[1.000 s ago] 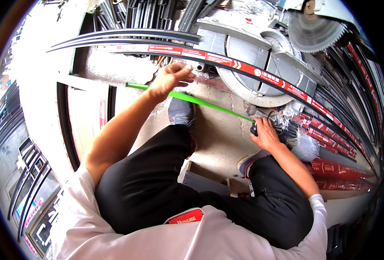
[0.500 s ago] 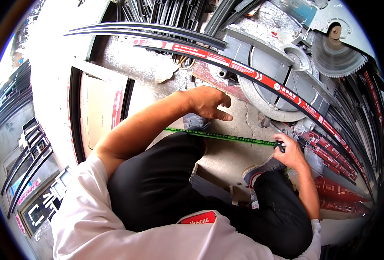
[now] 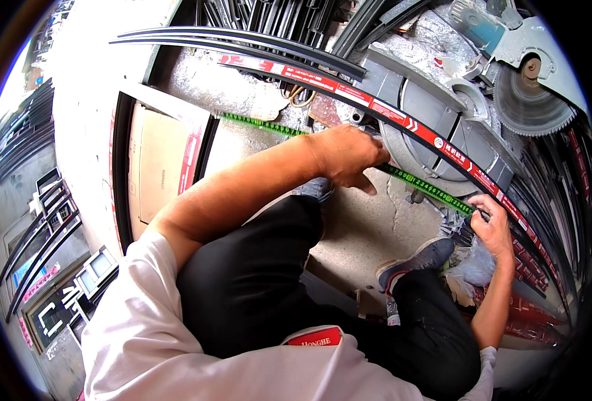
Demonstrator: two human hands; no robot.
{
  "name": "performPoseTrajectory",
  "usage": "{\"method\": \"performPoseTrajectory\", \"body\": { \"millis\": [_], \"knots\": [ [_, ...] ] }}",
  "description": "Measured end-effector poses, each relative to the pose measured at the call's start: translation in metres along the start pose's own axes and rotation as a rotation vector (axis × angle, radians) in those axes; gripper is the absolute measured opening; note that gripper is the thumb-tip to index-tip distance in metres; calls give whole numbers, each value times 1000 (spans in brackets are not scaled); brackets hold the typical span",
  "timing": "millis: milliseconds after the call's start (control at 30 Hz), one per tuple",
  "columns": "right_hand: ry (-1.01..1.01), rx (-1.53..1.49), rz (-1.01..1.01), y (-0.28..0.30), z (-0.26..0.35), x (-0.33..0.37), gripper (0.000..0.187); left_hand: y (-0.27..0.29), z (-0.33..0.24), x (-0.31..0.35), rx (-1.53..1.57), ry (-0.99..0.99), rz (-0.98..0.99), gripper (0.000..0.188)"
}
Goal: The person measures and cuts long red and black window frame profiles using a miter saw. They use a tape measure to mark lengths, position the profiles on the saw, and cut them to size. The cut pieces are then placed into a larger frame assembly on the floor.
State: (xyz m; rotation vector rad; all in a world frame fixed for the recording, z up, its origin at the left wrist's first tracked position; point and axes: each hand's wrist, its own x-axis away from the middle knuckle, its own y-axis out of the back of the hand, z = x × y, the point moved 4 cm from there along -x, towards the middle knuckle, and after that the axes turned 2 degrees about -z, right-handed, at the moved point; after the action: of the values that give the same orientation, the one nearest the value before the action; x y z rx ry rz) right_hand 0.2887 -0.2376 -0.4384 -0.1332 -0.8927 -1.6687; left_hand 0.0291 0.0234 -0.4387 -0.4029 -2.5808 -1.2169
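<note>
Tape measure (image 3: 436, 193): bright green, row of black numerals and ticks. Long strip (image 3: 382, 116): black, red label band (image 3: 349, 92) along it, white print, white chevrons. Saw blade (image 3: 533, 107): mottled grey, brown hub. Saw base (image 3: 424, 107): silver-grey. Saw housing (image 3: 533, 43): pale grey, blue panel. Trousers (image 3: 249, 267): black. Shirt (image 3: 222, 364): off-white, red patch (image 3: 317, 338), white lettering. Shoe (image 3: 419, 259): grey-blue, red and white edge. Cardboard (image 3: 161, 157): tan. Floor (image 3: 352, 234): beige-grey, dark crack line.

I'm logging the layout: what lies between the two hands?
In the head view, a stretch of green measuring tape runs between the left hand and the right hand.
</note>
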Motion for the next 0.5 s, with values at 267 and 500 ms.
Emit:
{"method": "performPoseTrajectory", "body": {
  "millis": [267,500],
  "knots": [
    [-25,-133,124,9,30,-23,32,18,35,-2,-327,-26,-374,24],
    [57,2,-3,7,51,-52,33,28,72,0,-418,67,-463,38]
  ]
}}
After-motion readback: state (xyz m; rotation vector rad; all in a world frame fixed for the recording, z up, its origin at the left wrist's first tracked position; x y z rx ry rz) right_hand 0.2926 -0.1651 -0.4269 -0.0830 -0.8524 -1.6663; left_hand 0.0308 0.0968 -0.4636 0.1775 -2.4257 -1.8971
